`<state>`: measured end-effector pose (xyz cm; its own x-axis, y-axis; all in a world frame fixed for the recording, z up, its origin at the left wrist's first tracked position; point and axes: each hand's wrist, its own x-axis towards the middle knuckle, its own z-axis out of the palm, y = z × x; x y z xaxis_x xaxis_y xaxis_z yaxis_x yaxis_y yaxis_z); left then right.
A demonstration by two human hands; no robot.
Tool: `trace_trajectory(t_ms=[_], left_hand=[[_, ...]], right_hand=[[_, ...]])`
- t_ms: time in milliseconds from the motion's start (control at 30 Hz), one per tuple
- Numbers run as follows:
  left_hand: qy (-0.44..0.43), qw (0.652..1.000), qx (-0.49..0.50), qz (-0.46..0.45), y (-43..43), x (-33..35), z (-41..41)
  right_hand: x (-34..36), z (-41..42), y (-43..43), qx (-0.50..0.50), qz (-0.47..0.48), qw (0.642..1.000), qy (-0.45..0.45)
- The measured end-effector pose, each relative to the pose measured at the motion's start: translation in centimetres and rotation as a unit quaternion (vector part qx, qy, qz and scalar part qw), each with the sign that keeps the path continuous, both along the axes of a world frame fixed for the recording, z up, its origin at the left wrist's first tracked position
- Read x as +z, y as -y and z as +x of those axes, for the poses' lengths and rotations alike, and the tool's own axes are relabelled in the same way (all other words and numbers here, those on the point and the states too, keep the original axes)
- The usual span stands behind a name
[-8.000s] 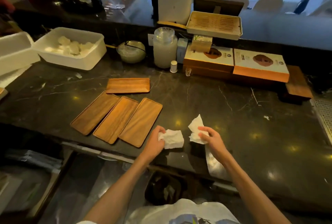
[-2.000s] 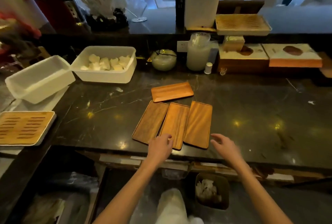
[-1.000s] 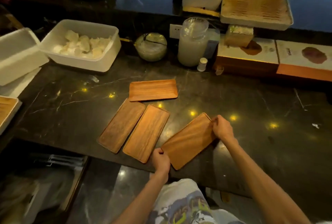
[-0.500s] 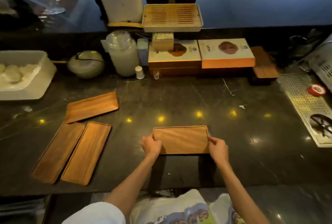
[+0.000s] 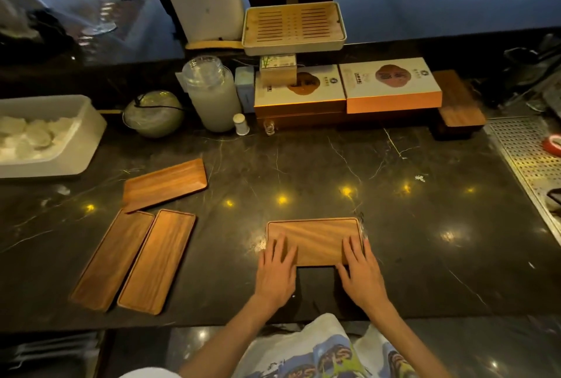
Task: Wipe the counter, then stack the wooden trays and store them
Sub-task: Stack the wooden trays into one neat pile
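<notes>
wooden tray (image 5: 315, 236): stiff, light, probably slides on counter (image 5: 394, 226) | left hand (image 5: 277, 268), right hand (image 5: 359, 271): fingers straight, slightly spread, pressing flat | grip the short ends

Left hand (image 5: 277, 273) and right hand (image 5: 360, 274) flat on wooden tray (image 5: 315, 239) (fingers straight), dark counter (image 5: 425, 241)

I count four wooden trays (image 5: 314, 239) (image 5: 165, 185) (image 5: 113, 259) (image 5: 158, 260) on the counter (image 5: 425, 241), two orange boxes (image 5: 300, 90) (image 5: 391, 83), one white tub (image 5: 76, 147), two hands (image 5: 276, 274) (image 5: 361, 277).
</notes>
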<state>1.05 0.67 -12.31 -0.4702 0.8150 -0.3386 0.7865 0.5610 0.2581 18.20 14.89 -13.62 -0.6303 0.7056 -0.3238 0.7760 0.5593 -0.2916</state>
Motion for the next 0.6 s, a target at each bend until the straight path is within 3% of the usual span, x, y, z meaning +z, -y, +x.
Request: trace_trajectory(t_ms=[600], left_hand=[[0.002,1.0,-0.011,0.017,1.1,-1.8,0.4]], right_hand=[[-0.2,-0.8,-1.1,0.01,-0.012,1.0,0.016]])
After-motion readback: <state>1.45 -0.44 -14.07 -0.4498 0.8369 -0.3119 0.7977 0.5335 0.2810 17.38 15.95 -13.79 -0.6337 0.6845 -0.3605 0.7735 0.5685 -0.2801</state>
